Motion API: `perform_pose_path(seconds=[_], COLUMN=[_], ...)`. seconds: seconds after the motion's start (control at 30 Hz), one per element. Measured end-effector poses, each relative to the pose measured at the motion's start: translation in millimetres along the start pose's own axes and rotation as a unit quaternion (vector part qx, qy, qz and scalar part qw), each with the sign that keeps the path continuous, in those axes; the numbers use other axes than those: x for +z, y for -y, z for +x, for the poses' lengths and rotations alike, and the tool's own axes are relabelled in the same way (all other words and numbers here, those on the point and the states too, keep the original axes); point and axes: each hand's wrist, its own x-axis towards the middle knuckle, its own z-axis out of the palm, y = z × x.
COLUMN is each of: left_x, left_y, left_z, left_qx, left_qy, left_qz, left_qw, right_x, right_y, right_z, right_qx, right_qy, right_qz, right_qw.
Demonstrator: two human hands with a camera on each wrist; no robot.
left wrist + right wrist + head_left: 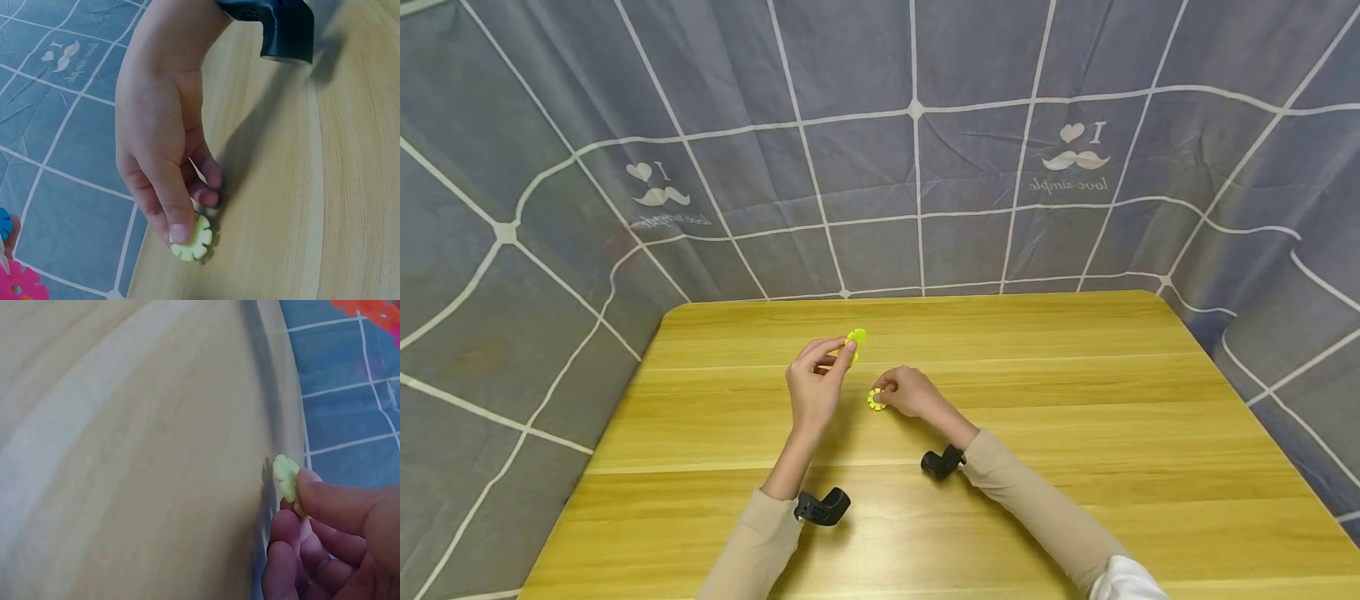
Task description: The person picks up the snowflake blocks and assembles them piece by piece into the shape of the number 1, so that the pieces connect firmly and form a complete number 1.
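My left hand (815, 392) is raised over the table and pinches a yellow-green notched disc (857, 335), a snowflake building piece, between thumb and fingers. In the left wrist view that notched disc (194, 244) shows rounded teeth round its rim, partly covered by the thumb. To the right and a little nearer, my right hand (916, 392) pinches a second yellow-green notched disc (876, 400) by its edge. This piece (286, 475) is seen slantwise in the right wrist view, with the thumb over part of it. The two pieces are apart.
Both hands are above a wood-grain table (1075, 375) with a grey-blue checked curtain (865, 167) behind it. Pink (24, 282) and blue (5, 224) notched pieces show at the left wrist view's edge. Blurred orange pieces (369, 312) appear at the right wrist view's top corner.
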Motion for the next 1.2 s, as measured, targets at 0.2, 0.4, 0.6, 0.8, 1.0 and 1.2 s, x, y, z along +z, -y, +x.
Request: perform_pose_path(seconds=[0.2, 0.4, 0.6, 0.8, 1.0, 1.2], left_x=[2.0, 1.8, 0.2, 0.6, 0.9, -0.1], left_y=[2.3, 2.9, 2.7, 4.7, 7.8, 8.1], left_z=[-0.5, 1.2, 1.4, 0.1, -0.9, -0.9], left_qx=[0.001, 0.0, 0.004, 0.011, 0.01, 0.009], left_qy=[-0.011, -0.016, -0.013, -0.003, 0.013, 0.032], left_qz=[0.006, 0.008, 0.008, 0.019, 0.019, 0.011], left_qw=[0.9999, 0.9998, 0.9999, 0.9998, 0.9997, 0.9994], right_x=[-6.4, -15.2, -27.7, -40.8, -51.9, -62.5], right_y=[-5.0, -4.5, -2.0, 5.7, 13.1, 19.8], right_z=[-2.4, -4.3, -7.4, -11.1, -15.5, -18.3], right_qx=[-0.008, -0.026, -0.038, -0.036, -0.036, -0.067], right_qy=[-0.018, -0.047, -0.061, -0.079, -0.104, -0.141], right_qz=[0.038, 0.078, 0.093, 0.124, 0.149, 0.189], right_qw=[0.9991, 0.9955, 0.9931, 0.9885, 0.9827, 0.9694])
